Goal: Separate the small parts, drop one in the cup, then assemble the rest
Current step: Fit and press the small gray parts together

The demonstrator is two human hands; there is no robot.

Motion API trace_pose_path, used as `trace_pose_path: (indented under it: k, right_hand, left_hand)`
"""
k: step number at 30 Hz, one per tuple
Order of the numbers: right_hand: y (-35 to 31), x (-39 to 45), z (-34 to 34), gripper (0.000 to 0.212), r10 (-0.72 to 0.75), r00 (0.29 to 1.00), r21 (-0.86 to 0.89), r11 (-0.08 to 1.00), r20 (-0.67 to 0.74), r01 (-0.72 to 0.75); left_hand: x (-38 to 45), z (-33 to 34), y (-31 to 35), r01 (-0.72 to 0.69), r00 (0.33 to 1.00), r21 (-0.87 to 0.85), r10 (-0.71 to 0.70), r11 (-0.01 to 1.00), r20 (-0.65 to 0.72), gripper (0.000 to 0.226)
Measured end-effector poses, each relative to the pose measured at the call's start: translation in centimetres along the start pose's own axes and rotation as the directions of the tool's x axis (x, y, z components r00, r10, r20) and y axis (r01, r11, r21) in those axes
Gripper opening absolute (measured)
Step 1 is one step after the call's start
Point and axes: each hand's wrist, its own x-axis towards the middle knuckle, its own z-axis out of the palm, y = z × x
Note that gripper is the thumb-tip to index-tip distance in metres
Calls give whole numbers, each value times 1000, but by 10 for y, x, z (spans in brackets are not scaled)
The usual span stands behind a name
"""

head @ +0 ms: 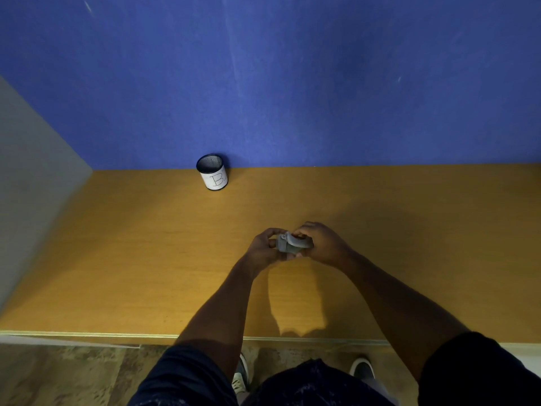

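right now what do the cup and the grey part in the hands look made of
Cup: dark metal mesh, going by the fine perforated inside, with a white paper label marked B. Grey part: matte, probably plastic, though too small to be sure.

Both bare forearms reach forward, the left hand (265, 247) and right hand (320, 243) curled together, fingertips nearly meeting.

The grey parts (293, 244) are mostly covered by the fingers (270, 233) of both hands, so their shape and joints can't be made out. The cup (212, 172) interior is too dark to read. Both shoes (362, 368) are half hidden under the surface (117, 259).
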Motion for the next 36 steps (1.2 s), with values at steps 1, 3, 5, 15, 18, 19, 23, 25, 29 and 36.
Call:
trace_pose_path:
  k: [1,3,5,15,18,19,23,25,29,36]
  right_hand:
    - [0,0,-1,55,-4,1000,-15,1000,3,4]
    - [-1,2,-2,54,-8,1000,-41,999,-8,8]
    - [-1,3,-1,53,-4,1000,-64,998,-30,2]
    - [-2,5,-9,52,75,996,65,995,-45,-72]
    - [-3,7,-12,53,88,995,51,995,-57,-85]
    - [-3,8,-13,53,79,996,38,996,-50,-77]
    - [-8,9,-11,55,46,999,-20,999,-21,-46]
    - [-8,9,-11,56,43,999,-37,998,-15,-44]
    - [-7,10,-15,58,41,999,-62,997,-3,-41]
    - [-6,14,-16,57,23,1000,-59,998,18,-22]
  left_hand:
    - [0,0,0,4,1000,5,-4,1000,4,68]
    - [0,-1,1,8,1000,-5,-8,1000,12,67]
    - [1,-2,3,17,1000,-40,-17,999,12,68]
    - [3,-7,8,29,999,-45,-27,999,37,70]
    - [3,-7,6,24,999,-55,-22,998,42,71]
    - [3,-6,6,17,999,-49,-15,999,44,70]
    - [2,-3,5,-28,998,-65,32,997,55,66]
    - [2,-2,4,-45,997,-84,50,995,59,65]
    - [4,-4,4,-58,996,-102,64,993,62,61]
    - [11,-7,3,-33,997,-118,41,992,62,57]
